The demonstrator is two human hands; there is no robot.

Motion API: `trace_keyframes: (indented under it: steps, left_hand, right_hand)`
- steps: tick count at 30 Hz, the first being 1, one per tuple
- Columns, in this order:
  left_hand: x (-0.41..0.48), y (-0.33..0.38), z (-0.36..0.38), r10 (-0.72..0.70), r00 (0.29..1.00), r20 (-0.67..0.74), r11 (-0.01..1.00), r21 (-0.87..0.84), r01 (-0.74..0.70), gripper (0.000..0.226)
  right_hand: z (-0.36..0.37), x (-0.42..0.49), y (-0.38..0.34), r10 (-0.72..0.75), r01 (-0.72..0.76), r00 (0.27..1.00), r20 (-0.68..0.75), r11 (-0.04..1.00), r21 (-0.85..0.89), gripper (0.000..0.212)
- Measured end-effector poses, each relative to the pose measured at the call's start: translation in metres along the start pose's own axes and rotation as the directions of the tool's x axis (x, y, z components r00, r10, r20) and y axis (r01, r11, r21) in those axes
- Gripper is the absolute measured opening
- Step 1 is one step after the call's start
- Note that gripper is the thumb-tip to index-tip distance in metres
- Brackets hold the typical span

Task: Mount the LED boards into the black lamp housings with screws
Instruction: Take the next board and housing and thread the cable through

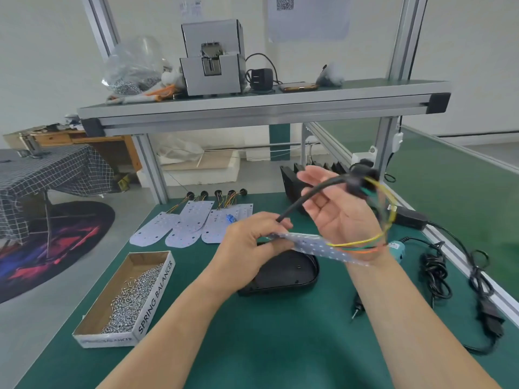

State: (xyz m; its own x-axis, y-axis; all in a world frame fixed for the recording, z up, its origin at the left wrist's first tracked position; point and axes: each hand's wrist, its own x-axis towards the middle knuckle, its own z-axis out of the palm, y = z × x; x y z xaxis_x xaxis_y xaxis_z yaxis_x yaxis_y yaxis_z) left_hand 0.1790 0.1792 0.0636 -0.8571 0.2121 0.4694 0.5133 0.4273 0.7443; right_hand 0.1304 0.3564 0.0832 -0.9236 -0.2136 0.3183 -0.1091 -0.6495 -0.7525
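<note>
Above the tabletop's middle, the left hand (252, 242) is pinching an LED board (314, 245) over a black housing (289, 273), while the right hand (339, 217), palm up and fingers apart, is carrying its cable (311, 196).

"SPRING BALANCER" on cardboard box (157, 293) side; wall QR sheet (285, 2) unreadable.

Black grommet (362, 178) motion-blurred; left hand (250, 248) hides housing's (292, 273) near-left rim.
</note>
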Motion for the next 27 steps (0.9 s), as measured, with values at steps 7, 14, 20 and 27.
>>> trace_keyframes:
  steps: [7,14,20,27]
  left_hand:
    - [0.015,0.021,0.008,-0.272,0.932,-0.239,0.711,-0.702,0.028,0.014]
    - [0.016,0.045,-0.008,-0.454,0.886,-0.097,0.076,-0.995,-0.07,0.049]
    - [0.002,0.012,-0.035,-0.52,0.85,-0.086,-0.023,-0.993,-0.115,0.034]
    - [-0.036,-0.057,-0.018,-0.868,0.496,-0.011,0.066,-0.993,0.095,0.011]
  right_hand:
    - [-0.043,-0.02,0.092,0.255,-0.322,0.943,-0.213,0.55,-0.77,0.06]
    - [-0.045,-0.007,0.115,0.01,-0.158,0.984,-0.176,0.493,-0.856,0.025]
    - [-0.051,0.002,0.093,-0.212,-0.031,0.964,-0.16,0.507,-0.862,0.015]
    - [-0.026,0.011,0.075,-0.338,0.116,0.926,-0.167,0.677,-0.727,0.022]
